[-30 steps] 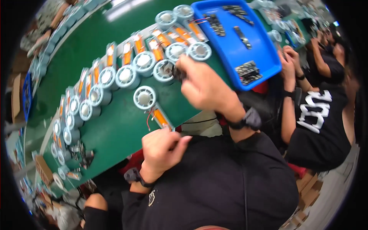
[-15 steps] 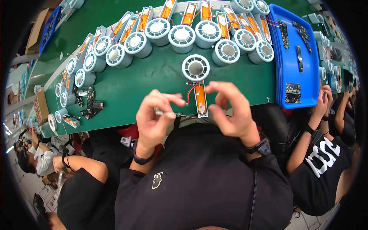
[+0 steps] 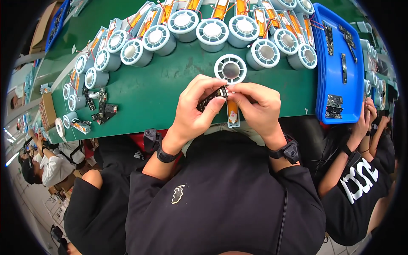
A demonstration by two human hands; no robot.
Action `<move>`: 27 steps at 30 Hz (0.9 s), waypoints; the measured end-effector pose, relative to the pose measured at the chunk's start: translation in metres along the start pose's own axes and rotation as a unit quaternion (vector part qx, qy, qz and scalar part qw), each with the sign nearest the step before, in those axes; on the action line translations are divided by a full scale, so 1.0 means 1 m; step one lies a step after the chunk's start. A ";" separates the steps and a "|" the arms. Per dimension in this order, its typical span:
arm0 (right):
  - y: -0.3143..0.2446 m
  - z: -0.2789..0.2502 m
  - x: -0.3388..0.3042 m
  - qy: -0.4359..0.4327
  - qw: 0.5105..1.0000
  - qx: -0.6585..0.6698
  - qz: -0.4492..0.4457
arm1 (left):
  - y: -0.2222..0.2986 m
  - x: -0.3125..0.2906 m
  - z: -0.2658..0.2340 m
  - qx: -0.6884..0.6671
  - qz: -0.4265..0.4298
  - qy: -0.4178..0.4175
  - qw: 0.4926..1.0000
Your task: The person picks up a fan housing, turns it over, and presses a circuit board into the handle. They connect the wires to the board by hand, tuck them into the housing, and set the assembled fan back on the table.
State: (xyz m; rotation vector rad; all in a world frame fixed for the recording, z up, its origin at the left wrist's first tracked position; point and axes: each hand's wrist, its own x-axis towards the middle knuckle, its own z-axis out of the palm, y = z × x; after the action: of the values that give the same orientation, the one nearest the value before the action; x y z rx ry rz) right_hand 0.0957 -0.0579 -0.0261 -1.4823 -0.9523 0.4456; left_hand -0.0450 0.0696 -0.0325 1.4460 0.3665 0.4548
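Note:
My left hand [image 3: 197,102] is closed on a small black circuit board [image 3: 212,97], held tilted between thumb and fingers. Thumb and index finger of my right hand [image 3: 258,101] pinch a tiny white plug [image 3: 230,91] at the board's right edge; whether it is seated there cannot be made out. Beneath the hands lies a pale blue housing with a round, slotted head [image 3: 230,69] and a narrow tray holding an orange battery [image 3: 232,114]. My fingers hide the middle of this housing and its wires.
Similar blue housings [image 3: 212,35] with orange batteries stand in an arc along the far side. Loose circuit boards [image 3: 104,111] and a tape roll [image 3: 60,127] are at left. Stacked blue trays [image 3: 340,91] hold boards at right. Co-workers sit on both sides; one's hand [image 3: 361,121] is beside the trays.
My hands were apart on either side of the housing, the right one open. They have come together above it, with the board turned into view and the right fingers pinched at its edge.

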 end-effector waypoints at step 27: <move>-0.016 -0.007 0.015 -0.072 0.909 -0.352 -0.212 | 0.005 -0.004 0.004 -0.063 -0.052 -0.022 0.996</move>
State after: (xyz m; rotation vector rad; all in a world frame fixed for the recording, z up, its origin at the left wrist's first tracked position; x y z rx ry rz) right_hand 0.1057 -0.0524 -0.0061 -1.8165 -1.6225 -0.1401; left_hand -0.0463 0.0647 -0.0270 1.3060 0.3682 0.3552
